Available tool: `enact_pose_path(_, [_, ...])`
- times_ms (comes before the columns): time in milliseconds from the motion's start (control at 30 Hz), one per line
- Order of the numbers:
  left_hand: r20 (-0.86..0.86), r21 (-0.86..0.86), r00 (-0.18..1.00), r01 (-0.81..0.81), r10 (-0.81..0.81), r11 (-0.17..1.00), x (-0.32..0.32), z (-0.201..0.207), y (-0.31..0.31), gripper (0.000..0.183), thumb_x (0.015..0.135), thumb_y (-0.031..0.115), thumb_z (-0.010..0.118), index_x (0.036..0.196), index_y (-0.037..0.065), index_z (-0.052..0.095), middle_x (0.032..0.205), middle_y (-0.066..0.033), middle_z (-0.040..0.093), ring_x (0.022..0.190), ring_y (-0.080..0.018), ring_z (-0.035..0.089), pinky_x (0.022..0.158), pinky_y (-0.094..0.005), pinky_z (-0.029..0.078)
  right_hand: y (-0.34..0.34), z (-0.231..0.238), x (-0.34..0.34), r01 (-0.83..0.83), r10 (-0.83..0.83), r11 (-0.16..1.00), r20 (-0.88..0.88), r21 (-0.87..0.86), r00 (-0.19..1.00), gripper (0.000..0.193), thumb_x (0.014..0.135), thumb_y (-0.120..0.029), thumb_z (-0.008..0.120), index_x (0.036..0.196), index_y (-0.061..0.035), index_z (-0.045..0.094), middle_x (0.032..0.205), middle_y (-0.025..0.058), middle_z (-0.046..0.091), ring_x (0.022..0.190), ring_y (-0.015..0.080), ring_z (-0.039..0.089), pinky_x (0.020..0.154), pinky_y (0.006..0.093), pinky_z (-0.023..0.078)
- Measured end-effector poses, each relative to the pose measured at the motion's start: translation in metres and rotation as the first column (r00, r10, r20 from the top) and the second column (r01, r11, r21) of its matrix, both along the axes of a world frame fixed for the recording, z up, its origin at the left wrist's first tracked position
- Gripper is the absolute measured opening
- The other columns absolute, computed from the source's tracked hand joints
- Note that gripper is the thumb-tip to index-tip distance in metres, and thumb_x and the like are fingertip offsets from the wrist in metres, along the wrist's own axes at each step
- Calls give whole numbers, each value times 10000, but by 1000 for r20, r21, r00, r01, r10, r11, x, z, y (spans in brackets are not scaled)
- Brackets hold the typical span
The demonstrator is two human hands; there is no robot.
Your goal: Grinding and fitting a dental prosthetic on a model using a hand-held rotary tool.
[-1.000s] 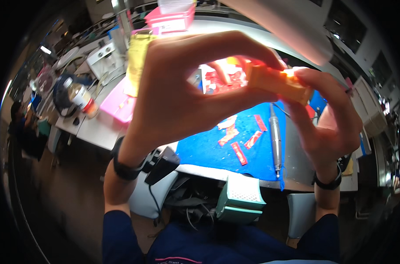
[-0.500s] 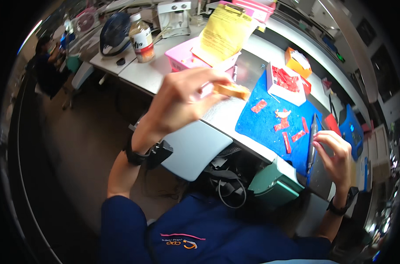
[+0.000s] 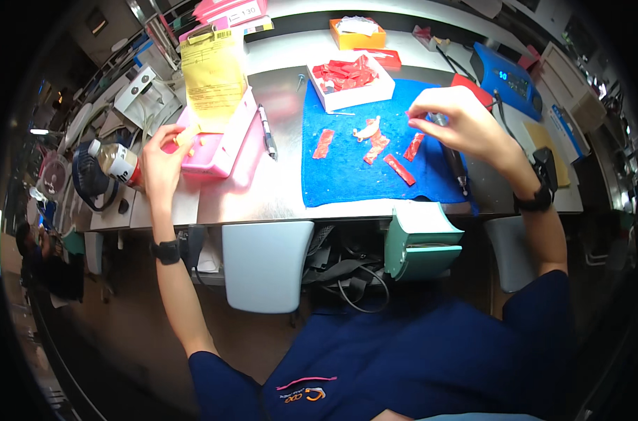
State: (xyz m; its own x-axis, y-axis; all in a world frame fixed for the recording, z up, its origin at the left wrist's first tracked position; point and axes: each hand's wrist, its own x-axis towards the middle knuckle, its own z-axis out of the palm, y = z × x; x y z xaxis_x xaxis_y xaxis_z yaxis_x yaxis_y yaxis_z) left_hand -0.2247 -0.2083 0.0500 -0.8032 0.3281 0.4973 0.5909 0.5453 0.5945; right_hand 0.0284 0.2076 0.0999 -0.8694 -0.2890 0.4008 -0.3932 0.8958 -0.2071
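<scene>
My left hand (image 3: 163,160) is at the pink tray (image 3: 224,151), its fingers closed on a small tan-yellow piece (image 3: 187,136). Small yellow bits lie in the tray beside it. Above the blue towel (image 3: 333,191), my right hand (image 3: 462,125) is closed in a pinch. A speck of red shows at its fingertips; what it holds I cannot make out. Under and near that hand lie red strips (image 3: 399,170) and a curved cream-coloured piece (image 3: 367,131). A dark pen-shaped handpiece (image 3: 456,168) lies at the towel's right side, partly behind my right hand.
A white box (image 3: 373,90) of red strips stands on the towel's far part, with an orange box (image 3: 357,36) behind. A yellow sheet on a clipboard (image 3: 213,81) leans on the tray. Pen (image 3: 267,132), bottle (image 3: 117,163) and blue display unit (image 3: 505,77) surround the work area.
My left hand has carried the tan piece down to the pink tray. My right hand has moved from beside the handpiece to over the towel's strips. The view has turned left.
</scene>
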Motion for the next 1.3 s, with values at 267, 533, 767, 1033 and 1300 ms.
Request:
enact_pose_path(267, [4, 5, 996, 88, -88, 996, 8, 5, 18, 336, 799, 118, 796, 1080, -18, 671, 922, -101, 735, 788, -124, 685, 730, -272, 521, 2, -50, -50, -45, 45, 999, -14, 30, 999, 252, 903, -234, 667, 1100, -78, 679, 1099, 116, 673, 1027, 314, 636, 899, 398, 494])
enact_pose_path(533, [269, -127, 945, 227, -187, 966, -8, 16, 13, 279, 814, 177, 789, 1026, 8, 724, 851, -72, 736, 755, -115, 644, 705, -259, 502, -10, -40, -59, -139, 136, 990, 113, 16, 984, 150, 891, -160, 670, 952, -27, 638, 970, 138, 618, 958, 330, 615, 840, 403, 493])
enact_pose_path(767, [-96, 126, 987, 141, -129, 982, 62, 36, 34, 253, 784, 101, 801, 1016, 45, 718, 971, -81, 745, 888, -151, 707, 778, -284, 533, -47, -12, -46, -24, 109, 918, 193, -397, 975, 169, 907, -81, 669, 1045, 8, 627, 963, 102, 657, 841, 179, 650, 740, 310, 520])
enact_pose_path(1033, [-40, 188, 878, 475, -477, 860, 144, 51, 98, 467, 747, 40, 817, 1172, 50, 624, 957, -79, 744, 910, -158, 708, 786, -292, 526, -60, 21, -20, -59, 191, 633, 83, -772, 978, 207, 878, 9, 698, 1052, 4, 585, 987, 70, 662, 963, 140, 652, 874, 290, 544])
enact_pose_path(1300, [-323, -17, 798, 533, -509, 846, 147, 71, 146, 642, 731, 53, 821, 1310, 38, 543, 1007, -129, 733, 911, -256, 715, 820, -337, 531, -71, 34, -4, -172, 42, 755, -215, -633, 976, 247, 833, -22, 753, 1056, 25, 660, 981, 83, 692, 924, 153, 696, 845, 288, 556])
